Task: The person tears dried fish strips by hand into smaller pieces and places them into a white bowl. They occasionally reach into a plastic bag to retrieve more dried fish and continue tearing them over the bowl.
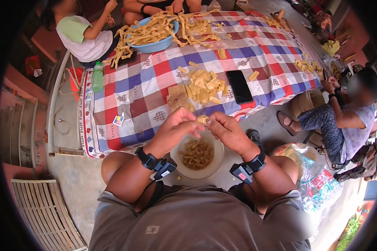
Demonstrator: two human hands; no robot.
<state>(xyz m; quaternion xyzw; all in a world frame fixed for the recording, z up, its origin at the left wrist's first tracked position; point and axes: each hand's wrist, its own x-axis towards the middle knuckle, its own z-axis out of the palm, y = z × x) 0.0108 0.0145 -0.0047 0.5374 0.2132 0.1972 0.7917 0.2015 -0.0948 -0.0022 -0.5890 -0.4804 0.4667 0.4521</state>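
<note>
Between the fingertips of both hands I hold one small pale-yellow strip piece point(203, 119), folded or rolled; its material is hard to tell. My left hand point(179, 128) pinches it from the left, and my right hand point(224, 128) grips its other side with thumb and forefinger. Below them, a white bowl point(218, 153) between my knees holds many small brownish-yellow pieces point(197, 154). Just beyond my hands, a heap of flat cut yellow strips point(204, 84) lies on the checked tablecloth point(144, 109), beside a wooden block point(177, 95).
A black phone point(239, 87) lies right of the heap. Farther back, a blue basin point(154, 45) overflows with long yellow strips. A green bottle point(98, 77) stands at the table's left. Other people point(352, 116) sit around it. A plastic bag point(317, 178) rests by my right knee.
</note>
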